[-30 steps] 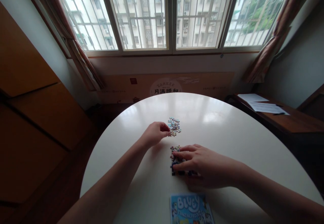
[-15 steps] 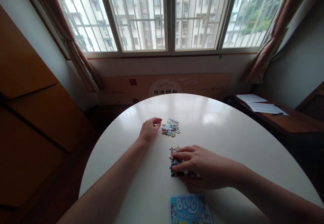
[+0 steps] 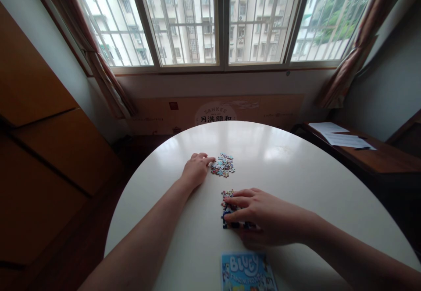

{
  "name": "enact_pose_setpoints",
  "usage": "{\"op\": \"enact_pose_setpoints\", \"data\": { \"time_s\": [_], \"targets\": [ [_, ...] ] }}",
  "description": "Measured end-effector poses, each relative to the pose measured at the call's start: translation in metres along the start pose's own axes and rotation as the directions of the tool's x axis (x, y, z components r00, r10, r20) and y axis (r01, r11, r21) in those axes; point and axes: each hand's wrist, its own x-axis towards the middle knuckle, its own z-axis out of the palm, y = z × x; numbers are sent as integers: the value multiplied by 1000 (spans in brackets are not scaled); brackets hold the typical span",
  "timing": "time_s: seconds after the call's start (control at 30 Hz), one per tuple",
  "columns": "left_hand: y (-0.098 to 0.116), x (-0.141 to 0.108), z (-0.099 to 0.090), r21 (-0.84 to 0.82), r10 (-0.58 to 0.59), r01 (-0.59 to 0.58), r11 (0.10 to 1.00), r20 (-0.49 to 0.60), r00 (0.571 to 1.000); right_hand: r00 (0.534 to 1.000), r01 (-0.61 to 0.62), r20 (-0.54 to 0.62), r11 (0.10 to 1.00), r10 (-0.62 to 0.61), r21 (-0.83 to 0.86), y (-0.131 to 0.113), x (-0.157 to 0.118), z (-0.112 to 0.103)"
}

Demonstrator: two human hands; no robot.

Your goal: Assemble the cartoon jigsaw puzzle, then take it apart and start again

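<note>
A loose pile of small jigsaw pieces [image 3: 223,166] lies near the middle of the round white table. My left hand [image 3: 196,169] is at the pile's left edge, its index finger stretched out to the outermost pieces; no held piece shows. Closer to me is a partly assembled jigsaw puzzle [image 3: 227,218], dark along its lower part and more colourful at the top. Over its right side rests my right hand [image 3: 255,212], fingers spread and lying on the pieces, hiding much of the puzzle.
Below the puzzle, a blue box or card marked "Bluey" [image 3: 246,273] lies at the bottom of the view. The white tabletop [image 3: 296,168] has a curved edge. A brown side table [image 3: 391,155] with papers [image 3: 345,140] stands at the right, wooden cabinets [image 3: 49,150] at the left.
My left hand has turned more palm-down and shifted slightly right, its index finger now reaching the pile's edge. My right hand has stayed on the puzzle.
</note>
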Motion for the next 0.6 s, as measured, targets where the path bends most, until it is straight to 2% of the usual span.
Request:
{"op": "enact_pose_setpoints", "data": {
  "time_s": [0.27,0.43,0.6],
  "targets": [
    [-3,-2,-13,8,-158,158,987,-43,987,1000,3,-9,1000,-3,-1,2,1,2],
    [-5,-1,-11,3,-181,182,983,-73,981,1000,9,-20,1000,-9,3,4,1,4],
    [-5,0,-10,4,-263,265,964,-99,960,999,10,-34,1000,-10,3,4,1,4]
  ]
}}
